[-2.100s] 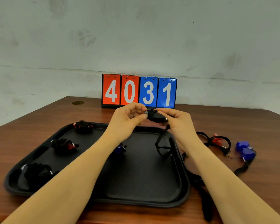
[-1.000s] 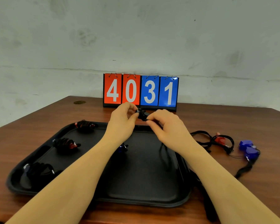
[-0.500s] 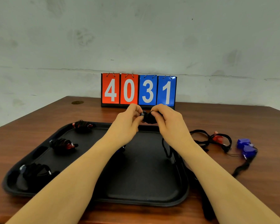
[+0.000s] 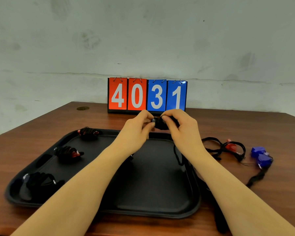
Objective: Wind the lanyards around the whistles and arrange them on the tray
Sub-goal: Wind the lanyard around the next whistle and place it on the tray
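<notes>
Above the far edge of the black tray (image 4: pixel 152 198), my left hand (image 4: pixel 136 128) and my right hand (image 4: pixel 180 126) both pinch a black whistle (image 4: pixel 160 124) partly wrapped in its black lanyard. The loose end of the lanyard (image 4: pixel 177 155) hangs below my right wrist into the tray. Three wound whistles lie along the tray's left side: one at the far corner (image 4: pixel 89 132), one in the middle (image 4: pixel 68 153), one near (image 4: pixel 39 181). A fourth, blue, is mostly hidden under my left forearm.
On the wooden table right of the tray lie a red whistle (image 4: pixel 231 146) with a loose black lanyard and two blue whistles (image 4: pixel 260 157) with a trailing cord. A flip scoreboard (image 4: pixel 146 95) reading 4031 stands at the back by the wall.
The hanging lanyard has grown shorter as more of it has gone round the whistle. My hands have stayed above the tray's far edge, turning the whistle between them.
</notes>
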